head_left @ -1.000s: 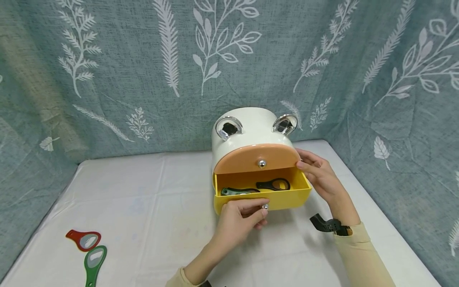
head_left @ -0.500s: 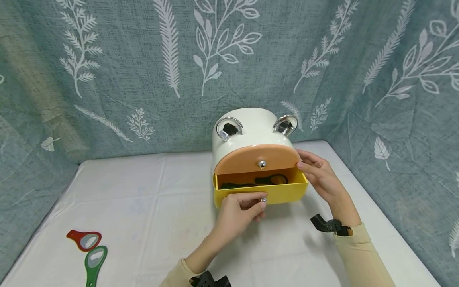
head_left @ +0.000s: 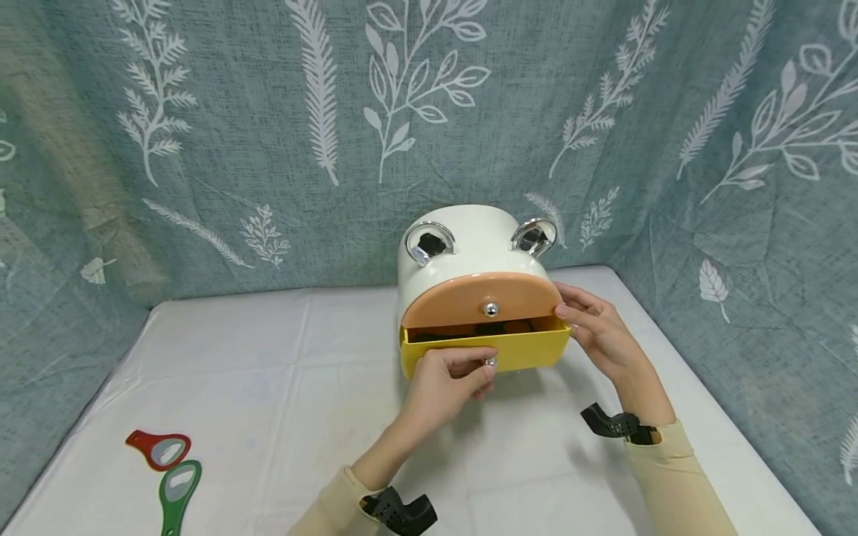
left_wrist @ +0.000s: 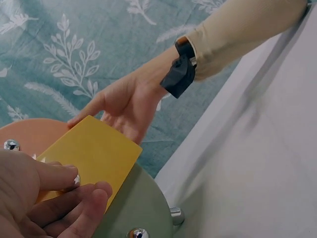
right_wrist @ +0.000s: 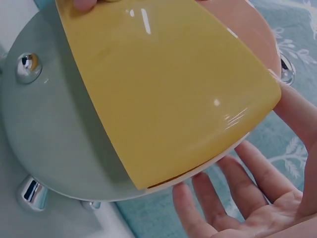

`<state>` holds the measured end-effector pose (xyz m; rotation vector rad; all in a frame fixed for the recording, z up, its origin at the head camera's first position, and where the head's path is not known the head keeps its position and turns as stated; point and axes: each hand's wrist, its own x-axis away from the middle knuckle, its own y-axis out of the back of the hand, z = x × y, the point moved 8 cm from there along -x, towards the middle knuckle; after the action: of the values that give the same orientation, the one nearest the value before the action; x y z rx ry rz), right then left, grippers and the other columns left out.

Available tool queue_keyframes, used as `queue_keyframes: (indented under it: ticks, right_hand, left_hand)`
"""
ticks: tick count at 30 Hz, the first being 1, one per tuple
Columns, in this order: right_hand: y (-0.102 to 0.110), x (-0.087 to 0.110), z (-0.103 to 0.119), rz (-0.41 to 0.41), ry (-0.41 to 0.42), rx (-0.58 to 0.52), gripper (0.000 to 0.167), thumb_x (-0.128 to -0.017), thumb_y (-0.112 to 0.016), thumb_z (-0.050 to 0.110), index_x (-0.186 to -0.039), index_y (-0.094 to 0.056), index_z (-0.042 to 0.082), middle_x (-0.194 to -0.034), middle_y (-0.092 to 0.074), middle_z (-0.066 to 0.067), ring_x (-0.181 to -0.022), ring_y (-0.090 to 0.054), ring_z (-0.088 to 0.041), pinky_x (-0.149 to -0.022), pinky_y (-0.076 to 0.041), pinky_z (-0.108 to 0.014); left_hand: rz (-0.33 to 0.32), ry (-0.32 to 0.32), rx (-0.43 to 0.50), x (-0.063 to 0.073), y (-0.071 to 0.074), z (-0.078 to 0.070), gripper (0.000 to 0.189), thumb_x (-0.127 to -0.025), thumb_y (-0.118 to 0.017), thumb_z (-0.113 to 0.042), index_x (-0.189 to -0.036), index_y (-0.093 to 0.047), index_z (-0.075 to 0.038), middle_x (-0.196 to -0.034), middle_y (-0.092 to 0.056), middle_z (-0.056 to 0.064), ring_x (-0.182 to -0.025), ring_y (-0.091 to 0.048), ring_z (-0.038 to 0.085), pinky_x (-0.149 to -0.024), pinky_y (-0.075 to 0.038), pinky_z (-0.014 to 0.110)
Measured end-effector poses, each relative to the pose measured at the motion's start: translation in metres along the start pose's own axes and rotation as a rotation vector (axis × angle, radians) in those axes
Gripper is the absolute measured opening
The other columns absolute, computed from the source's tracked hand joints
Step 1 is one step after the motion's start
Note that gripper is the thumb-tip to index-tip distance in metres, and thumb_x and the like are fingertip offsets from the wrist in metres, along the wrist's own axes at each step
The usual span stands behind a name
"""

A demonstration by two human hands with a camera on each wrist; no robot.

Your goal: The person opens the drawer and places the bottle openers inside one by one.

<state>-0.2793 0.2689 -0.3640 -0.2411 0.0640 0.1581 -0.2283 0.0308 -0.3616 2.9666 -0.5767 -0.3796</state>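
Drawer of a face-shaped cabinet, partly out. The left hand [head_left: 445, 388] pinches the small, round silver metal knob [head_left: 490, 362] between thumb and bent index finger. Directly behind these fingertips stands the glossy yellow box-shaped drawer [head_left: 532, 350], with dark objects just visible over its front edge, too shaded to identify. The right hand [head_left: 602, 335] is loosely spread and grasps nothing: its thumb lies at the corner below the glossy orange half-round panel [head_left: 519, 294], its fingers along the side of the rounded white cabinet [head_left: 469, 227]. How firmly they press cannot be told. Below the left hand's knob lies the pale green rounded lower front [right_wrist: 59, 129]. Far to the left of both hands lie a red round-headed tool [head_left: 159, 449] and a green round-headed tool [head_left: 177, 497].

Handling (judged): the drawer appears stiff, fairly light and slick-faced, so the knob offers the surest hold. The cabinet, probably light too, is best steadied at its side, with the thumb clear of the drawer's corner.
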Motion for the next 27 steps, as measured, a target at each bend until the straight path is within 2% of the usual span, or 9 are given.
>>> queue_keyframes:
  ticks: [2,7,12,19,24,27]
  right_hand:
    - [0.000,0.001,-0.001,-0.001,-0.007,-0.015,0.039,-0.098,-0.060,0.002,-0.136,-0.057,0.007,-0.130,-0.058,-0.006,-0.119,-0.053,-0.023,-0.097,-0.047,-0.034]
    - [0.001,0.002,-0.002,-0.006,-0.015,-0.040,0.039,-0.098,-0.059,0.000,-0.136,-0.057,0.006,-0.129,-0.058,-0.007,-0.118,-0.054,-0.022,-0.096,-0.048,-0.033]
    - [0.001,0.002,-0.002,-0.015,-0.014,-0.034,0.038,-0.097,-0.061,0.001,-0.134,-0.058,0.007,-0.128,-0.059,-0.007,-0.117,-0.055,-0.022,-0.097,-0.048,-0.032]
    - [0.000,0.002,-0.001,-0.019,-0.001,-0.029,0.038,-0.096,-0.062,0.001,-0.133,-0.059,0.006,-0.125,-0.061,-0.006,-0.114,-0.057,-0.021,-0.096,-0.048,-0.032]
    - [0.000,0.001,-0.001,-0.018,0.002,-0.037,0.037,-0.096,-0.063,0.001,-0.133,-0.059,0.006,-0.126,-0.061,-0.007,-0.114,-0.057,-0.021,-0.097,-0.047,-0.033]
    - [-0.001,0.000,0.000,-0.019,0.014,-0.033,0.038,-0.096,-0.062,0.001,-0.134,-0.059,0.005,-0.126,-0.061,-0.007,-0.114,-0.058,-0.021,-0.097,-0.048,-0.033]
  left_hand:
    - [0.004,-0.008,-0.003,-0.002,0.000,0.000,0.021,-0.091,-0.071,-0.007,-0.112,-0.075,-0.008,-0.079,-0.072,0.003,-0.070,-0.069,0.026,-0.062,-0.058,0.035]
    - [0.007,-0.018,-0.002,-0.005,0.001,0.002,0.021,-0.092,-0.071,-0.007,-0.112,-0.075,-0.007,-0.081,-0.072,0.012,-0.073,-0.069,0.032,-0.064,-0.059,0.037]
    - [0.001,-0.015,0.012,-0.009,0.002,0.004,0.020,-0.091,-0.071,-0.005,-0.111,-0.075,-0.007,-0.081,-0.072,0.012,-0.073,-0.069,0.028,-0.064,-0.059,0.034]
    - [-0.015,-0.023,0.013,-0.013,0.003,0.007,0.019,-0.091,-0.071,-0.004,-0.109,-0.076,-0.005,-0.081,-0.071,0.013,-0.072,-0.069,0.029,-0.064,-0.059,0.036]
    - [-0.025,-0.042,0.047,-0.016,0.005,0.006,0.019,-0.091,-0.071,-0.003,-0.109,-0.075,-0.001,-0.084,-0.070,0.021,-0.073,-0.068,0.038,-0.064,-0.059,0.039]
    - [-0.029,-0.046,0.056,-0.018,0.006,0.006,0.019,-0.091,-0.070,-0.003,-0.110,-0.074,-0.002,-0.084,-0.071,0.020,-0.074,-0.067,0.041,-0.065,-0.059,0.041]
